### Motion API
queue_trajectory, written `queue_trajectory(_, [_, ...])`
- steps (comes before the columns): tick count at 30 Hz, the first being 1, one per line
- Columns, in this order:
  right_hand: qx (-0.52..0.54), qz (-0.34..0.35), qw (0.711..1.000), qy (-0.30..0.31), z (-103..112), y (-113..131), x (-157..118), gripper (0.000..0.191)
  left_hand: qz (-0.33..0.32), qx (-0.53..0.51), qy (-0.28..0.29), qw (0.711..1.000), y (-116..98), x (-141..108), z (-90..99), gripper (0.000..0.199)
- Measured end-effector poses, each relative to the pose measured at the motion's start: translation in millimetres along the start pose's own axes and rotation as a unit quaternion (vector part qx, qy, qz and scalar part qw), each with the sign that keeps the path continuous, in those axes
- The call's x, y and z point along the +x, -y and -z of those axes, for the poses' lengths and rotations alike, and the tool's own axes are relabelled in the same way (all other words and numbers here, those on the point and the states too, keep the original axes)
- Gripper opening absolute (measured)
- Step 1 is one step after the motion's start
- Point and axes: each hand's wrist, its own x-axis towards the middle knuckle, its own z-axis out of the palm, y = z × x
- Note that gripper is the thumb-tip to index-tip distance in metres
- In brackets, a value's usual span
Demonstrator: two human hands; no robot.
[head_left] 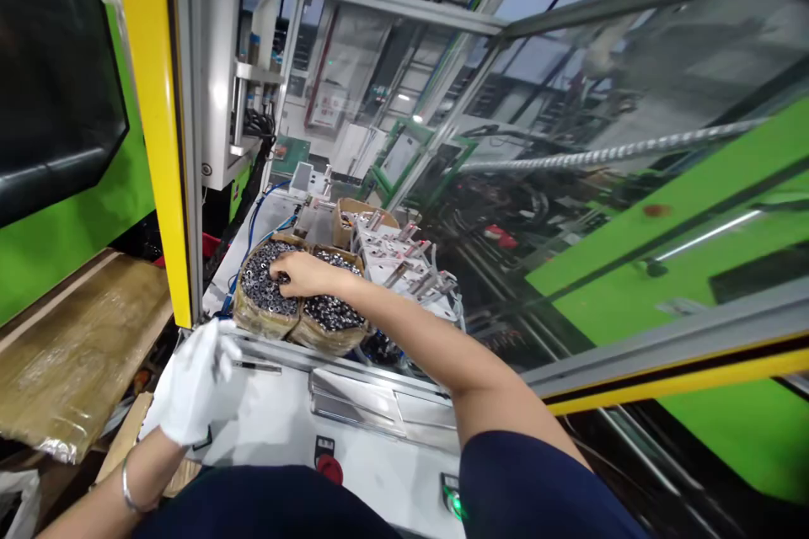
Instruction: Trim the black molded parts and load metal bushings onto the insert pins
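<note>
My right hand (307, 274), bare, reaches through the machine's frame opening into a taped cardboard box (262, 322) full of small dark metal rings (264, 271). Its fingers bend together, the tips down among the rings; what is between them is hidden. Right beside it is a second box (329, 343), holding small dark, shiny metal parts (334, 312). My left hand (199, 379) wears a white glove and hovers over the near edge of the white table (278, 413). The left fingers are loosely bent and apart, with nothing visible in them.
A white fixture with metal clamps (404, 257) stands right of the boxes, a third box (345, 223) behind. A yellow post (152, 118) rises at left; a clear panel spans the right. A red button (329, 469) and green-lit button (453, 503) are in front.
</note>
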Motion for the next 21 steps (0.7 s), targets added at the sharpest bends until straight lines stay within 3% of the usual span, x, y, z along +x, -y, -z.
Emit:
queue_trajectory(2, [0.003,0.006,1.000,-0.004,-6,-2,2,0.019,0.115,-0.089,0.036,0.989,-14,10,-20.9,0.019])
queue_trajectory(5, [0.030,-0.006,0.999,-0.028,-12,-9,7,0.017,0.262,-0.180,0.033,0.948,-31,20,-48.6,0.016])
queue_trajectory(11, [0.124,-0.057,0.983,-0.119,9,-11,-8,0.016,0.240,-0.272,-0.010,0.932,-41,35,-96.4,0.013])
queue_trajectory(13, [0.143,-0.043,0.981,-0.124,18,-1,-24,0.018,0.251,-0.288,0.026,0.924,-40,40,-109.7,0.019])
queue_trajectory(16, [0.100,-0.010,0.992,-0.076,22,21,-52,0.018,0.262,-0.325,0.089,0.904,-32,41,-127.2,0.028])
queue_trajectory(19, [0.034,-0.041,0.997,-0.050,19,35,-81,0.019,0.277,-0.357,0.122,0.884,-19,30,-140.6,0.032])
queue_trajectory(21, [0.029,-0.070,0.996,-0.053,19,30,-104,0.019,0.307,-0.360,0.139,0.870,-11,19,-146.4,0.032])
